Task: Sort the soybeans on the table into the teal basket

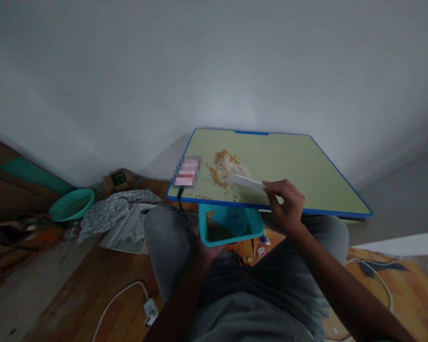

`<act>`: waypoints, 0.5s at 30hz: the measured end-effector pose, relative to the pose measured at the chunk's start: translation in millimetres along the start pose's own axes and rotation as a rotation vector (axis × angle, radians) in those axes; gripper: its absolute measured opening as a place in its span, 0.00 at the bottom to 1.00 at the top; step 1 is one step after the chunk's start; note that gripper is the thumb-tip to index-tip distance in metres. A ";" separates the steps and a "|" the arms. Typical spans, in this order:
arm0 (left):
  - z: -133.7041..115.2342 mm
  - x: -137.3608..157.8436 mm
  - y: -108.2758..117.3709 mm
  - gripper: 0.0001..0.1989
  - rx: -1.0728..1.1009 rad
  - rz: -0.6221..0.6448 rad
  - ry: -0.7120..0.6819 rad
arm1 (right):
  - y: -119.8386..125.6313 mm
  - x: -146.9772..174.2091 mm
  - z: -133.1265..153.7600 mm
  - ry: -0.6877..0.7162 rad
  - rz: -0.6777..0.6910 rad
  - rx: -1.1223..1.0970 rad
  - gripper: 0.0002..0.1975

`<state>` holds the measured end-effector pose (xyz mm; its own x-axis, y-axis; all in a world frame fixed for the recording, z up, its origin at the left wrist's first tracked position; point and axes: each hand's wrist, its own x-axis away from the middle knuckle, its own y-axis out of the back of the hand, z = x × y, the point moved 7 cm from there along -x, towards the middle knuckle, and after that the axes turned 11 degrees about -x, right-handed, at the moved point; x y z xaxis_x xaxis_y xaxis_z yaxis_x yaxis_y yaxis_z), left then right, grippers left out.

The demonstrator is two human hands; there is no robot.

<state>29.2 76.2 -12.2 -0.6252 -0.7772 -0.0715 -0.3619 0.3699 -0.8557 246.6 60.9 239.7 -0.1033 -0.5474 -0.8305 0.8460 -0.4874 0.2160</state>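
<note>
My right hand is closed on one end of a thin white flat strip. The strip's far end touches or hovers by a pale heap of rice-like grains on the small table. Yellow soybean-like beans lie around the heap's left side, with a few strays near the front edge. Below that edge, my left hand grips a teal plastic box from underneath, its fingers mostly hidden. Inside the box are small dark green beans and some yellow beans at the left.
A pixelated card-like patch and a black strap are at the table's left. On the floor at left stand a teal basin, a checked cloth and a small box. A white cable runs to a socket block.
</note>
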 end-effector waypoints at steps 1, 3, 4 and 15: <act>0.0 0.0 0.3 0.35 -0.002 -0.011 0.001 | 4.4 0.5 -4.9 -0.050 -0.025 0.003 0.11; -0.3 -0.2 0.2 0.35 -0.004 -0.029 0.001 | 12.8 2.6 -17.1 -0.167 -0.069 0.008 0.12; -0.7 -0.5 -0.3 0.35 -0.003 -0.037 -0.002 | 16.6 3.9 -23.3 -0.220 -0.091 0.007 0.12; 5.0 -1.4 -2.7 0.36 0.004 -0.020 0.022 | 35.8 9.9 -60.1 -0.500 -0.208 0.023 0.20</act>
<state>34.4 73.7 -12.3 -0.6330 -0.7730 -0.0430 -0.3721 0.3524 -0.8587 307.3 78.9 208.3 -0.5085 -0.6919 -0.5125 0.7699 -0.6319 0.0892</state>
